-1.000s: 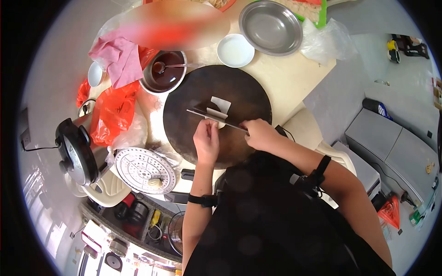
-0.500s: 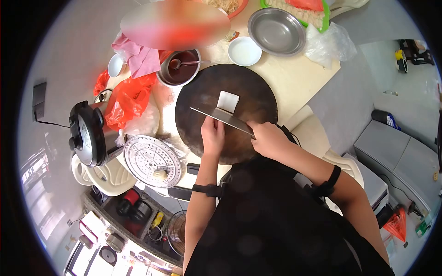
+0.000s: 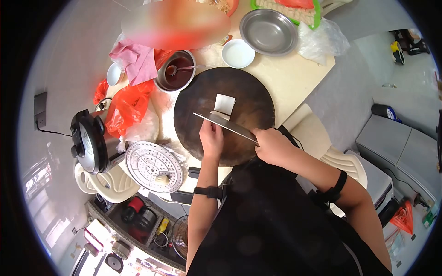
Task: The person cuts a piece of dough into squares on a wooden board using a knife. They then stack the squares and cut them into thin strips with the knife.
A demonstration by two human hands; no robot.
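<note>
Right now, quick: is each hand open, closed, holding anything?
Left hand: at the knife; can't tell whether it holds anything.
Right hand: closed, holding the knife.

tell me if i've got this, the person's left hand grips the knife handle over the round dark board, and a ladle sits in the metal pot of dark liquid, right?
Not quite: the head view shows the right hand gripping the knife handle over the round dark board. A ladle does sit in the metal pot.
</note>
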